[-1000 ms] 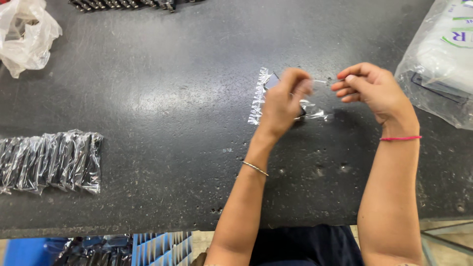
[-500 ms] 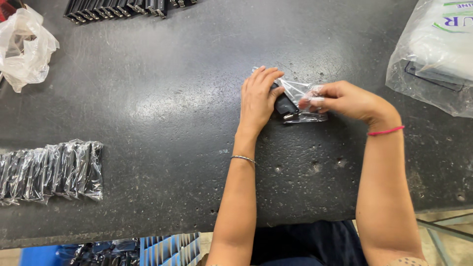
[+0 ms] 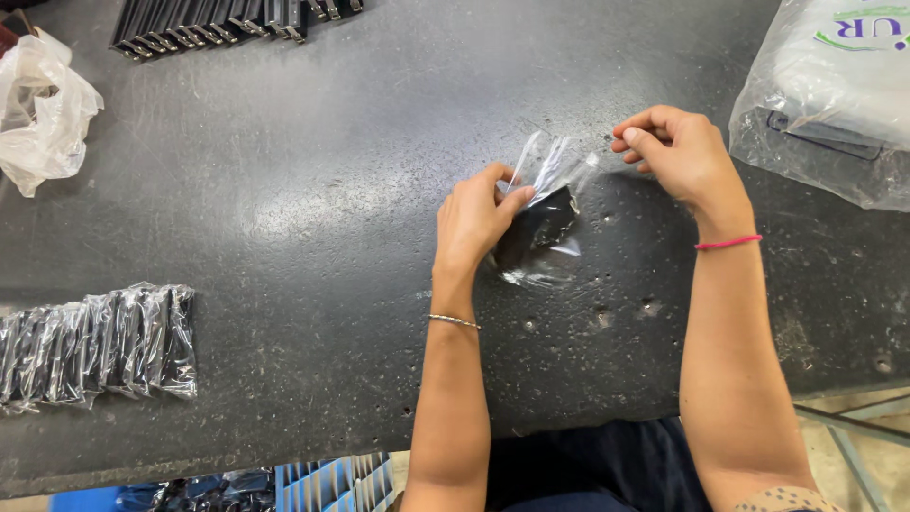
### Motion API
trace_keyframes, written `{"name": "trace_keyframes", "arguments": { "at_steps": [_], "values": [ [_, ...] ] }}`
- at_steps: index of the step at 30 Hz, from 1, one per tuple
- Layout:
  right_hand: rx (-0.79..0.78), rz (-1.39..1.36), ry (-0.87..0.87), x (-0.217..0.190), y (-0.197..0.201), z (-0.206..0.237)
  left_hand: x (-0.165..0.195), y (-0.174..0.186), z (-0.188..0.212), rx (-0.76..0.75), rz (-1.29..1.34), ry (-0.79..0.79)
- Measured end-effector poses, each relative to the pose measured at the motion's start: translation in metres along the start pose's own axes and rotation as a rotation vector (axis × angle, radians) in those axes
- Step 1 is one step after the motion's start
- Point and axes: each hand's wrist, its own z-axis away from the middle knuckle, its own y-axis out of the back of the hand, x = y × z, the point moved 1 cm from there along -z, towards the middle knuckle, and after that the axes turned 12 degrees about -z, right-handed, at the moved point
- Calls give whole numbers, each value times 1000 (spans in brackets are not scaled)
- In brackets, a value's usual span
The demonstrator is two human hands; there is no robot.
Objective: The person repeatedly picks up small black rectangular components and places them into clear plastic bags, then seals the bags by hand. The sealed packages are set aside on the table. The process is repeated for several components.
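**Small dark part going into a clear bag**

Head view: the left hand (image 3: 479, 220) pinches the mouth of a small clear plastic bag (image 3: 542, 213), thumb and fingers closed on the film, with the bag lying on the dark speckled surface (image 3: 303, 171) just right of that hand. A small black flat part (image 3: 542, 228) sits inside the bag, so the filling looks done; the bag's top is open and crumpled, so closing it appears to be what remains. The right hand (image 3: 678, 152) hovers just right of the bag, fingertips pinched narrowly together; whether it grips a strip or edge of film, I cannot tell.

Well to the left of the left hand lies a row of already bagged black parts (image 3: 104, 343), and far beyond that hand a row of unbagged black parts (image 3: 227, 21) and a crumpled white plastic bag (image 3: 43, 109). To the right of the right hand rests a large clear plastic sack (image 3: 834, 104) with white contents.

The black part's shape is blurred by glare on the film. Both rows and the sack are cut off by the frame.
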Motion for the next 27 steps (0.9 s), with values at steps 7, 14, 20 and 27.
{"name": "trace_keyframes", "arguments": {
  "at_steps": [7,14,20,27],
  "values": [
    [20,57,8,2,-2,-1,-18,-14,-16,265,155,44],
    [-76,92,-148,6,-11,-4,-40,-22,-33,49,463,2],
    [-312,143,-383,6,-22,-4,-46,-14,-23,-124,320,-69],
    [-296,141,-369,2,-28,-3,-21,-34,-22,77,106,35]
  ]
}}
